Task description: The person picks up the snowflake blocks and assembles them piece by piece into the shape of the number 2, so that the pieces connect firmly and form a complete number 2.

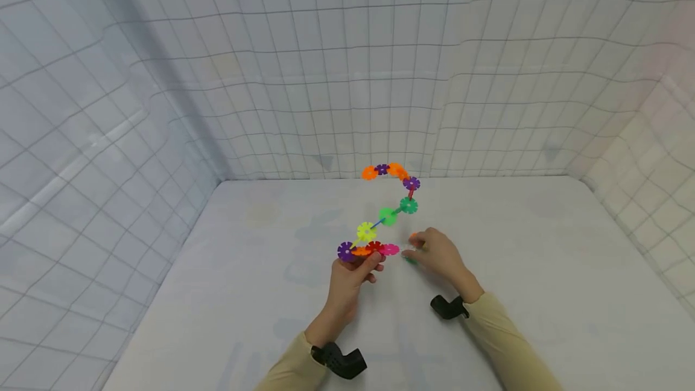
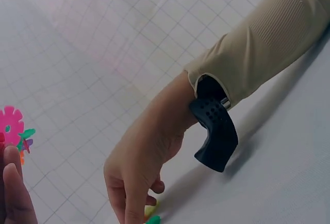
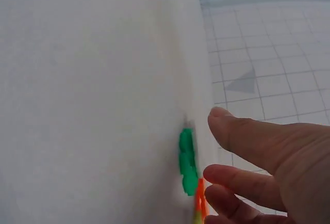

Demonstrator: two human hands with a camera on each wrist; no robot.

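A chain of notched, flower-shaped plastic discs in several colours curves up and back over the table. My left hand pinches its near end, thumb on the red disc, between an orange disc and a pink disc. To the right, my right hand hovers low over loose discs, thumb and fingers apart with nothing between them. Right by its fingertips lie a green disc and an orange disc, with a bit of yellow beside them, partly hidden in the head view.
Both hands work above a white table. Grid-patterned white sheeting rises at the back and both sides. Each wrist carries a black camera mount over a beige sleeve.
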